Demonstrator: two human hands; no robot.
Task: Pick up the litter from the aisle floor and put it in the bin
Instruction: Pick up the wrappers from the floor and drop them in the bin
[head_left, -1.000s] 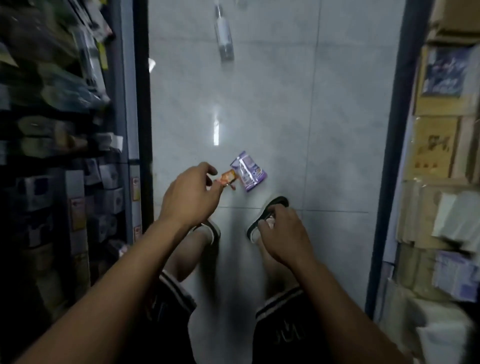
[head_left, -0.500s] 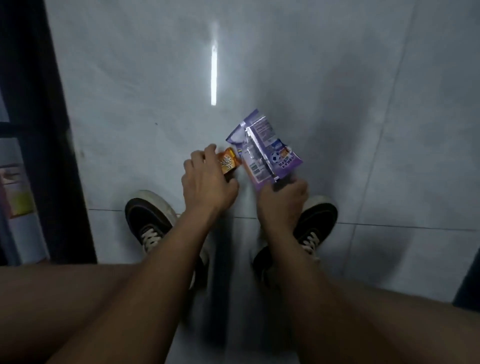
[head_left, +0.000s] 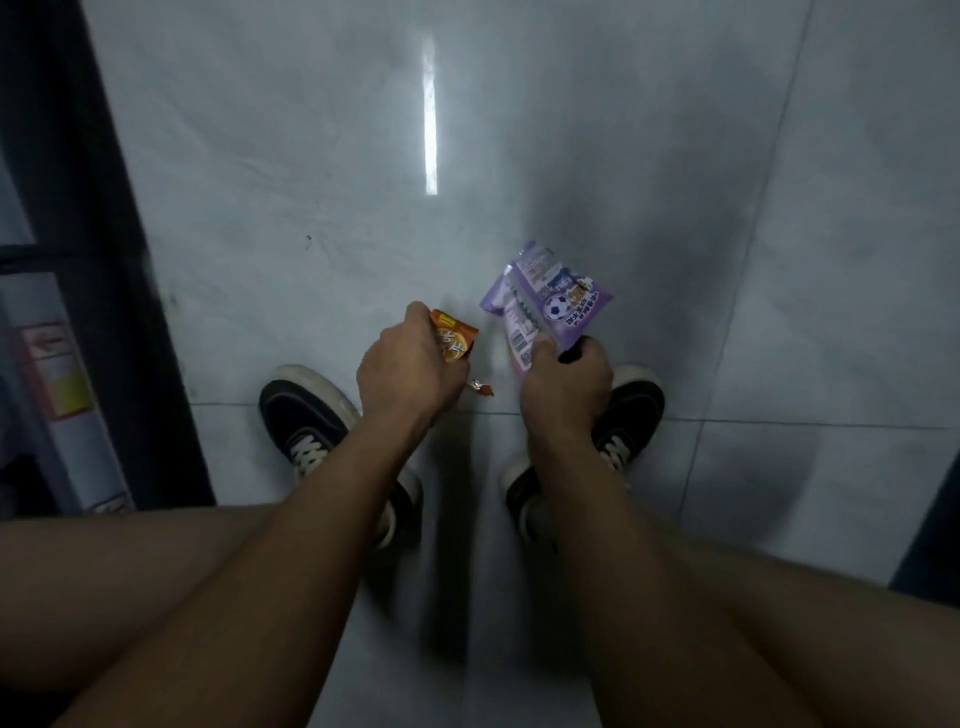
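wrappers: 2 | left hand (head_left: 402, 371): fingers closed around 1 orange wrapper (head_left: 454, 340) | right hand (head_left: 566, 382): fingers pinching 1 purple wrapper (head_left: 545, 304) | both lifted above tiled floor (head_left: 311, 156) | shoes: 2

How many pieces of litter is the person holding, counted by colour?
Orange wrapper: 1, in the left hand
Purple wrapper: 1, in the right hand
Total: 2
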